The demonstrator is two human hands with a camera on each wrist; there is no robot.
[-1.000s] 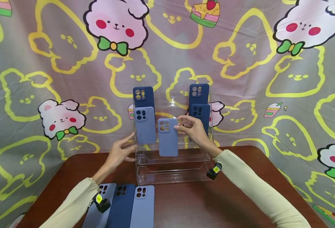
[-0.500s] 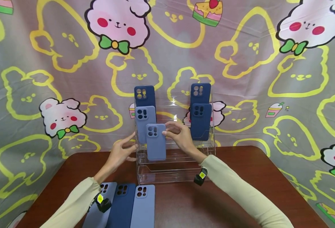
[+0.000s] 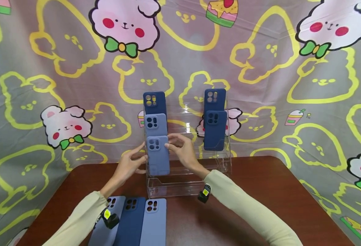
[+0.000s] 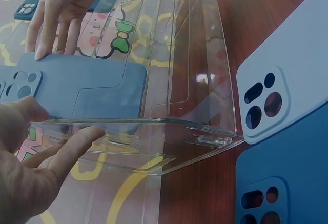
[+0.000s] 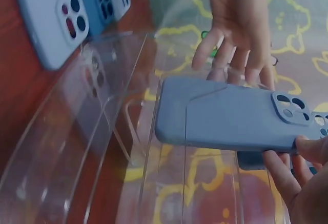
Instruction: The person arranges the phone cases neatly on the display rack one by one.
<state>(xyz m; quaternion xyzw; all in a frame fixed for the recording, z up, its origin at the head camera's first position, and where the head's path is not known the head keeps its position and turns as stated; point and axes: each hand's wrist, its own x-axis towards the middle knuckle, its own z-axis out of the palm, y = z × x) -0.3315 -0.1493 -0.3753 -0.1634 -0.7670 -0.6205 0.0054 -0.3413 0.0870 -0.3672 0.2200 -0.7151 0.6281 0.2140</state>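
Note:
My right hand (image 3: 182, 150) pinches the upper right edge of a light blue phone case (image 3: 158, 160). The case stands left in a low tier of a clear stepped display stand (image 3: 189, 189), its lower end behind the tier's front lip in the right wrist view. My left hand (image 3: 130, 164) rests at the stand's left side, fingers (image 4: 77, 149) extended along the clear side panel. Directly behind the pinched case rises another light blue case (image 3: 155, 122), with a dark blue case (image 3: 154, 102) above it. Two dark blue cases, an upper one (image 3: 215, 95) and a lower one (image 3: 214, 133), stand on the right.
Three more cases lie on the brown table (image 3: 254, 205) at the front left: a light blue case (image 3: 154, 223) on the right, a dark blue case (image 3: 131, 222) in the middle and a light blue case (image 3: 106, 227) partly under my left sleeve. A patterned cloth (image 3: 260, 102) hangs behind.
My right hand has carried the light blue case left and slightly down, from in front of the stand's middle to its left column. My left hand has stayed at the stand's side.

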